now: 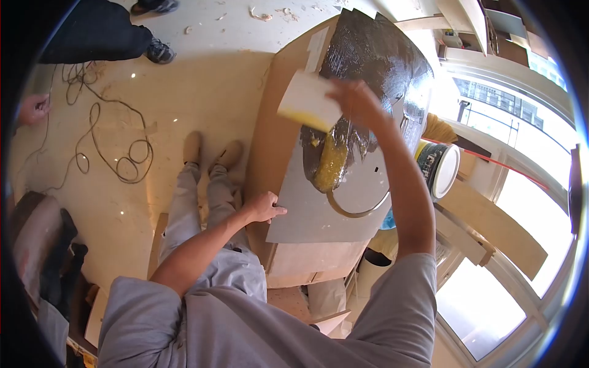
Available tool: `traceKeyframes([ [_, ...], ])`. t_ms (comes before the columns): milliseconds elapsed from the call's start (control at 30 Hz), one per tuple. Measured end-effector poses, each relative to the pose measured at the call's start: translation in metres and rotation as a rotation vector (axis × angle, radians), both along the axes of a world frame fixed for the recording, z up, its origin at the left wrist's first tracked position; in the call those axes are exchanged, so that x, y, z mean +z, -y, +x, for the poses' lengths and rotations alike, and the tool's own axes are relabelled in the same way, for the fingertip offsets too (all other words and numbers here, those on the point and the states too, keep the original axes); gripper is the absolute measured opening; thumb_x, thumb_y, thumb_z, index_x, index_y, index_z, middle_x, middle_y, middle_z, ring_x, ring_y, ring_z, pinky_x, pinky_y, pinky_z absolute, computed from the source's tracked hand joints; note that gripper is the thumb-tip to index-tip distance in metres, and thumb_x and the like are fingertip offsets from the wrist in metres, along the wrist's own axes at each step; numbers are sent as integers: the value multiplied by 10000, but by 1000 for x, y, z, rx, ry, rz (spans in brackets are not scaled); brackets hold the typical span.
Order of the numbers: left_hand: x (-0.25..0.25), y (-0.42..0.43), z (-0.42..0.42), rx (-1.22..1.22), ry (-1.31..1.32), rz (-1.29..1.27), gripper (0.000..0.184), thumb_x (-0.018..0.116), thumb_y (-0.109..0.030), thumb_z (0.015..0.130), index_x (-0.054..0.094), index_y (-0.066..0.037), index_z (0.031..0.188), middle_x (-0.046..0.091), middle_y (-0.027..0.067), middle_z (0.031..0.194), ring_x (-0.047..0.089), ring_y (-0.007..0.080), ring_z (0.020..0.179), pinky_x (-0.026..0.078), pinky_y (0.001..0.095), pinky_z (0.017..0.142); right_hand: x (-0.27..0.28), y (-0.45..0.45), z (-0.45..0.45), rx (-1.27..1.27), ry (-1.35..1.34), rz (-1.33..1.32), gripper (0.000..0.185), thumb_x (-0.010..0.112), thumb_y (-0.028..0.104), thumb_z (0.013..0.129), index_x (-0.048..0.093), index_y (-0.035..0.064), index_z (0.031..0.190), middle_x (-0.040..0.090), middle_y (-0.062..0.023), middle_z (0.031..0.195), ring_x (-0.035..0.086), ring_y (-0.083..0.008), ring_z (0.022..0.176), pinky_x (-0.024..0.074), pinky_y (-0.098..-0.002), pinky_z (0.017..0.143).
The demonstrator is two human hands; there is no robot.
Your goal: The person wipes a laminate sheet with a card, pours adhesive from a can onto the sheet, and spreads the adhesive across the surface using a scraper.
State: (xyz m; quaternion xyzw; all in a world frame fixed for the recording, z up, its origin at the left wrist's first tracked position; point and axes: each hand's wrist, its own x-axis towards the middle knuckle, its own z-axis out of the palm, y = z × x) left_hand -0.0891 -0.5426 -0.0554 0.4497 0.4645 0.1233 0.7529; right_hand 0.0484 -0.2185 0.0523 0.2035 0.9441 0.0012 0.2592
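Counted from the middle of the head view, the right hand (361,105) is at 1 o'clock, slightly blurred, its fingers grasping one edge of a white spreader (307,98) at 12 o'clock. The spreader is tilted over a grey sheet (297,221), its yellow-smeared edge facing 6 o'clock; whether that edge touches the surface cannot be told. The sheet lies on a tan, box-like stand (273,104), bare on its 6 o'clock side. Toward 1 o'clock a glossy dark coating (368,52) covers it in combed ridges, and at 2 o'clock a thick yellow mass (331,162) sits at the coating's end, close to the spreader. A pale curved line (351,214) reaches from that mass toward 4 o'clock. The left hand (264,207), at 8 o'clock, lies by the sheet's near edge with fingers curled; the picture does not show whether it grips anything. At 3 o'clock, just beside the stand, is a bucket (446,170) with a white end. A loosely looped cable (146,129) lies on the floor (202,92) at 10 o'clock, near another person's shoe (161,51) and that person's hand (35,109) farther out.
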Motion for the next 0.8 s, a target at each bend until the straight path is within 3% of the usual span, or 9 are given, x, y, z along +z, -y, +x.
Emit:
traceKeyframes([
  [67,3,-1,0,-17,-22,13,450,699,-343,804,512,-2,576,593,138,525,661,203,502,485,298,478,33,31,-22,-333,-131,-585,341,556,292,903,598,49,1139,649,-196,1008,629,-291,954,480,-412,789],
  [167,8,-1,-2,14,-53,11,461,691,-352,810,497,-13,565,591,140,522,661,206,502,484,306,480,78,28,0,-633,-512,-220,335,568,292,905,600,14,1090,668,-187,918,650,-305,852,488,-387,759],
  [200,11,0,0,30,-53,8,463,688,-356,812,495,-16,564,592,140,521,660,206,502,484,308,483,102,19,8,-955,-430,-311,241,571,162,891,622,16,1075,665,-172,937,643,-275,777,488,-358,716],
  [233,11,0,1,17,-62,4,457,687,-357,812,505,-16,569,597,136,523,660,204,505,484,310,485,105,15,33,-958,-531,-241,252,562,172,895,615,-3,1068,668,-178,846,641,-298,780,477,-377,722],
  [367,17,-3,-1,-17,-115,13,435,677,-341,814,525,-16,568,611,111,538,646,206,505,494,329,529,63,36,166,-999,-576,-22,277,559,193,892,603,12,1097,668,-177,875,642,-297,789,484,-374,744],
  [467,12,-1,4,0,-127,43,421,680,-328,812,534,-15,572,610,112,529,646,191,501,485,324,502,51,37,165,-1190,-556,-70,306,565,212,894,594,9,1122,664,-186,928,646,-280,859,479,-358,785],
  [633,9,7,8,2,-175,116,422,682,-321,812,533,-14,565,605,115,515,640,190,484,477,321,477,34,39,78,-976,-474,-277,291,582,217,889,606,25,1106,655,-182,966,641,-266,870,481,-372,779],
  [733,24,-5,4,11,-157,1,436,689,-334,798,529,-4,561,590,134,518,615,231,490,473,350,506,33,67,43,-217,-214,-193,210,580,122,839,659,83,1030,628,-137,1081,620,-263,916,488,-371,813],
  [800,32,-11,1,53,-133,-84,476,698,-368,777,513,9,553,564,167,528,575,310,518,464,403,565,38,93,31,-340,-100,-477,199,570,77,807,687,111,964,608,-116,1144,597,-266,994,458,-370,905],
])
